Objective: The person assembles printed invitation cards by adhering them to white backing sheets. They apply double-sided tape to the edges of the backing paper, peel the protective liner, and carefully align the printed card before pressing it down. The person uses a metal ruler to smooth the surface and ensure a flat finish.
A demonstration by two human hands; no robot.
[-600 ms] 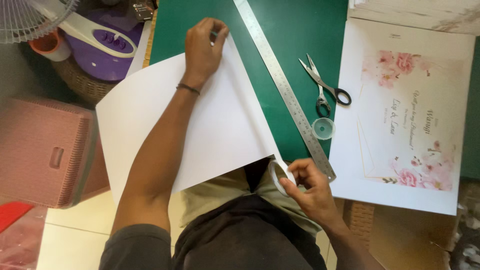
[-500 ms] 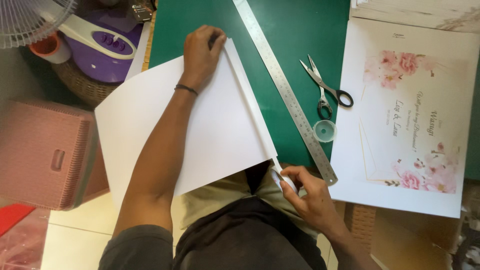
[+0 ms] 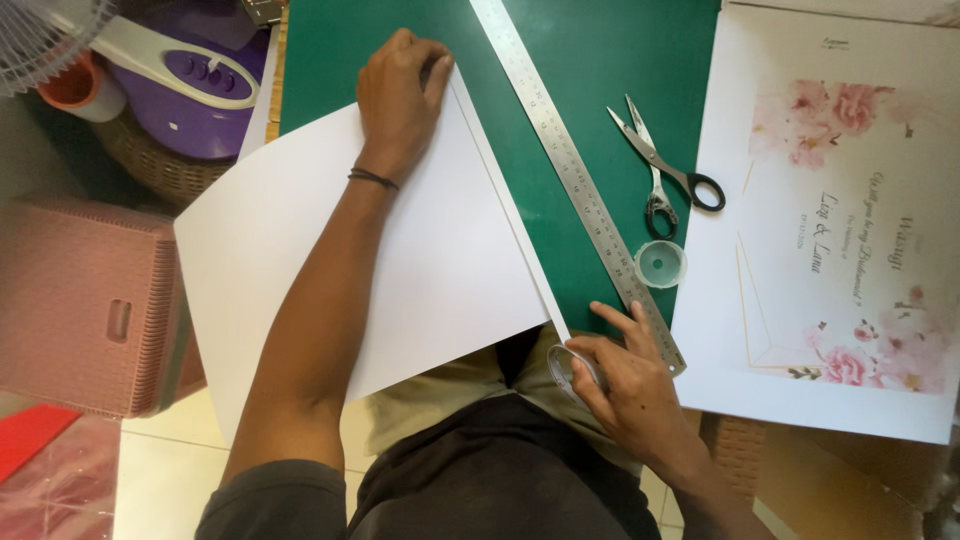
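white sheet (image 3: 440, 260) under left hand (image 3: 398, 95), right hand (image 3: 625, 385) at corner

even soft daylight, sharp focus, faint shadows, slight edge distortion.

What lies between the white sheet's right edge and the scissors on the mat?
In the head view, a steel ruler lies diagonally on the green mat between the white sheet and the scissors.

Left hand (image 3: 400, 95) pressing white sheet (image 3: 440, 270) on green mat (image 3: 590, 60), right hand (image 3: 625, 385) holding tape roll (image 3: 570, 368) beside steel ruler (image 3: 575, 180)
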